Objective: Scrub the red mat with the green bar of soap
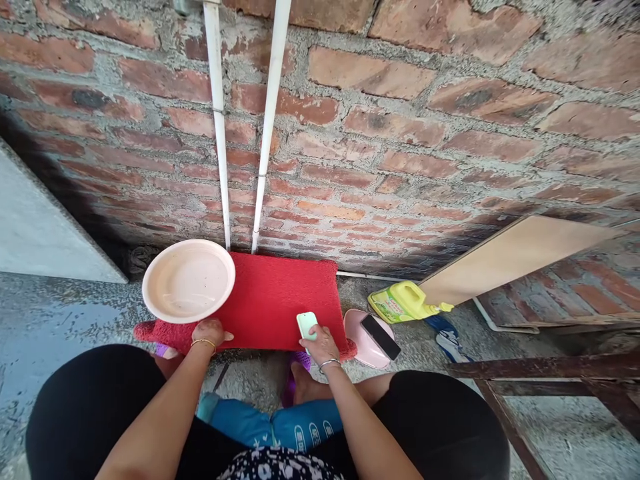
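Note:
A red fabric mat with a textured border lies over a low support against the wall. My left hand rests on its front edge, just below a pale pink basin, with the thumb spread out to the right; its other fingers show only in part. The basin sits on the mat's left end with its inside facing up. Toward the mat's right end, my right hand is closed on a pale green block with rounded corners, held at or just over the red cloth; its underside is hidden.
Right of the mat, a flat black rectangular object lies on a pink plastic piece. Behind stand a yellow jug and a leaning board. A wooden frame is at right, a pale slab at left. White pipes run down the brick wall.

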Demonstrator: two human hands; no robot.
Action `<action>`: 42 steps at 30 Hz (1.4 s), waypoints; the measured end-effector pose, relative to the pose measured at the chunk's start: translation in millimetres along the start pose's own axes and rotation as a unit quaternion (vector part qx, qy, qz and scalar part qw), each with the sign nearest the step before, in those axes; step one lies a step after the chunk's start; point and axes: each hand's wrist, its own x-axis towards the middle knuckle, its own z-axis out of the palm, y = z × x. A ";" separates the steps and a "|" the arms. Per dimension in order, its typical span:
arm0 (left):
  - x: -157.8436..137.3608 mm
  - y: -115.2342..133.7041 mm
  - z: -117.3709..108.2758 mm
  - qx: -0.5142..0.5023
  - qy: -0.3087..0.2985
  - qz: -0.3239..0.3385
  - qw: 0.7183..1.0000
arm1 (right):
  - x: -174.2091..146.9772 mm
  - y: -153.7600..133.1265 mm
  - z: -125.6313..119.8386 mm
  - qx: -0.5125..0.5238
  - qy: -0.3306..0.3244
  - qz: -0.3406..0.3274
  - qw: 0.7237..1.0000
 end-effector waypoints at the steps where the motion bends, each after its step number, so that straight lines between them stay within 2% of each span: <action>1: 0.3 0.1 0.3 0.002 0.002 0.002 1.000 | 1.4 9.1 -8.0 -0.002 0.004 0.026 1.000; 6: 3.2 2.9 1.1 0.011 0.002 -0.011 1.000 | 7.2 59.7 -46.0 -0.008 0.055 0.193 0.980; 8: 3.4 4.1 0.6 0.011 -0.002 -0.012 1.000 | 9.5 66.1 -48.4 0.012 0.070 0.220 0.973; 9: 3.1 4.5 0.1 0.008 -0.004 -0.011 1.000 | 10.7 64.1 -46.1 0.028 0.072 0.211 0.974; 11: 1.8 4.7 -1.0 0.002 -0.005 -0.011 1.000 | 12.4 50.1 -35.5 0.064 0.075 0.153 0.983; 14: -0.7 4.1 -2.1 -0.004 0.001 -0.013 1.000 | 10.5 12.0 -10.4 0.096 0.081 0.021 0.992; 17: -2.3 2.9 -1.5 -0.004 0.005 -0.008 1.000 | 3.5 -30.7 15.7 0.084 0.042 -0.076 0.993; 20: -1.9 1.7 0.8 -0.002 0.009 -0.008 1.000 | -2.1 -61.9 33.2 0.040 -0.009 -0.137 0.990; 23: 0.0 1.0 3.1 -0.004 0.023 -0.013 1.000 | 0.2 -68.9 36.7 0.007 -0.014 -0.151 0.988; 25: 1.0 1.3 3.5 -0.006 0.025 -0.014 1.000 | 6.8 -56.1 30.4 0.003 0.012 -0.126 0.992; 27: 1.3 2.0 2.8 -0.008 0.016 -0.017 1.000 | 16.2 -30.8 17.8 0.010 0.044 -0.077 0.996; 31: 0.8 3.3 1.0 -0.011 -0.003 -0.020 1.000 | 35.0 30.8 -14.5 0.048 0.072 0.094 0.992; 33: 1.4 3.1 1.5 -0.013 0.000 -0.018 1.000 | 40.1 47.8 -25.0 0.062 0.085 0.159 0.982; 34: 2.0 2.8 2.2 -0.015 0.003 -0.019 1.000 | 40.9 49.6 -27.0 0.063 0.093 0.170 0.979; 36: 3.2 2.0 3.7 -0.020 0.009 -0.020 1.000 | 39.4 39.0 -23.8 0.055 0.109 0.141 0.982; 40: 2.8 1.4 4.1 -0.020 0.016 -0.020 0.999 | 28.5 -19.8 3.8 0.023 0.102 -0.046 0.993; 42: 1.1 1.9 3.2 -0.018 0.016 -0.022 0.999 | 23.2 -51.9 19.5 0.016 0.077 -0.111 0.991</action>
